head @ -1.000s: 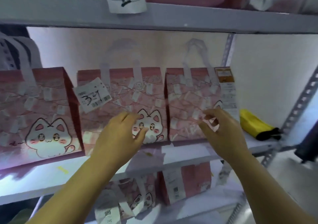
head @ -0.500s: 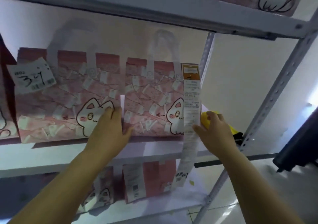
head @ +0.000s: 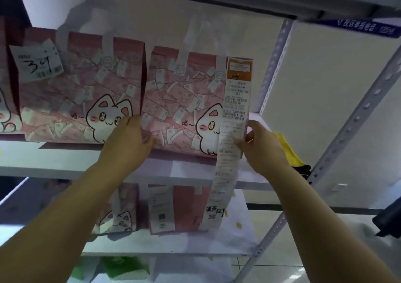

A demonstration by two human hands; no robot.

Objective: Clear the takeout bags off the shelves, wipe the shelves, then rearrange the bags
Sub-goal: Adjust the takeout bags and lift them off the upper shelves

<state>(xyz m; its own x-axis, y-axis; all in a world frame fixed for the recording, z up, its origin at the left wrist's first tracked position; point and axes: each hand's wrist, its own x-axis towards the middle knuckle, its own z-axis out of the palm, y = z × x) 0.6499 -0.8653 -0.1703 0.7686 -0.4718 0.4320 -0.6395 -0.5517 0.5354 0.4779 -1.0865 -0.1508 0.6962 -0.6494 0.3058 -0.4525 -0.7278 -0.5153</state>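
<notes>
Takeout bag [head: 182, 109], pink with a cat print, stands rightmost in its row on the middle shelf [head: 65, 161]. Left grip [head: 128, 139] is clamped on its lower left edge; right grip [head: 262, 146] pinches its right edge over the long receipt [head: 234, 117].

The white shelf board [head: 65, 163] carries pink paper takeout bags printed with white cartoon cats, upright in a row, white handles up. The right-end bag [head: 180, 109] faces me at the board's right end. A long white receipt [head: 235, 117] with an orange top hangs from its upper right corner past the board's front edge. My left hand [head: 128, 143] grips its lower left corner and my right hand [head: 262, 146] its right edge. Just beside it, the middle bag [head: 86, 91] bears a tilted handwritten slip [head: 35, 62]. Under the board stand two lower bags [head: 184, 206].
</notes>
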